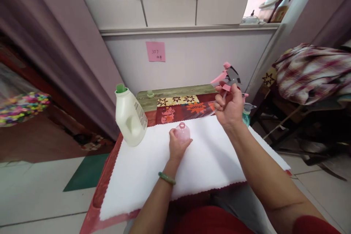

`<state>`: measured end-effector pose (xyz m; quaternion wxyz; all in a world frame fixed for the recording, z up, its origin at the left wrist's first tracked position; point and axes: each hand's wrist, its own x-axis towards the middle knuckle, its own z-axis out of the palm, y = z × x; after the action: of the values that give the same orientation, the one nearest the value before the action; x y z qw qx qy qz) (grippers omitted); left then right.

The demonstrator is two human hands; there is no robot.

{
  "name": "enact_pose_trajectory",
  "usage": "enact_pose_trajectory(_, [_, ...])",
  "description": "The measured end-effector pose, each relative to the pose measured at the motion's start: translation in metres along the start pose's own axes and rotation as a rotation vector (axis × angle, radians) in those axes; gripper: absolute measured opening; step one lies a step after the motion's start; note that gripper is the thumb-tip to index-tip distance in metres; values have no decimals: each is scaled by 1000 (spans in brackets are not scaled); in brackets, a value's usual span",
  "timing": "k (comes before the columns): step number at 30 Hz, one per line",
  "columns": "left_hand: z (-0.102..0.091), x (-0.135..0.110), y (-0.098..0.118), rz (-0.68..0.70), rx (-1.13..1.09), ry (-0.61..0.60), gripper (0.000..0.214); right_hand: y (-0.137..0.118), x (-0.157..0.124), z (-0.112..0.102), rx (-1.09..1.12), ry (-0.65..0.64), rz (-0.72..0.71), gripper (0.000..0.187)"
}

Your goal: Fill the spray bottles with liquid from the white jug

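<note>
My left hand (178,144) is wrapped round a clear pink spray bottle (183,132), which stands on the white mat with its neck uncapped. Raised to the right, my right hand (229,104) grips a pink and grey spray trigger head (227,76) by its collar, and part of its thin tube shows between the fingers. The trigger head is apart from the bottle. At the left stands a large cream jug (130,117) with an open green neck. Partly hidden behind my right forearm is a green spray bottle (246,117) with its own trigger.
A white mat (148,168) covers most of the small table. Near the back edge lies a green cap (150,94). A pink note (156,51) is stuck to the wall. Plaid cloth (309,69) is heaped at the right, and a curtain (68,44) hangs at the left.
</note>
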<state>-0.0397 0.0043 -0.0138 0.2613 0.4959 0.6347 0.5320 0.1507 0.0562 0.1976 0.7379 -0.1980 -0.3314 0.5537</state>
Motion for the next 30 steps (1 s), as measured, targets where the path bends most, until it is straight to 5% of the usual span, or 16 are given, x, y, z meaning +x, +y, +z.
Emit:
enact_pose_trajectory(4, [0,0,-2,28,11,-8,88,34,-7,29,-43,1,-9,29])
enact_pose_trajectory(11, [1,2,-9,65,4,-14,99,90,-5,34,-195,20,3,29])
enact_pose_trajectory(22, [-1,-3,-4,35,-178,-25,99,100,-10,39,-259,-10,62,29])
enact_pose_trajectory(30, [-5,-7,-1,-44,-380,-49,95,123,-23,16,-251,4,155,38])
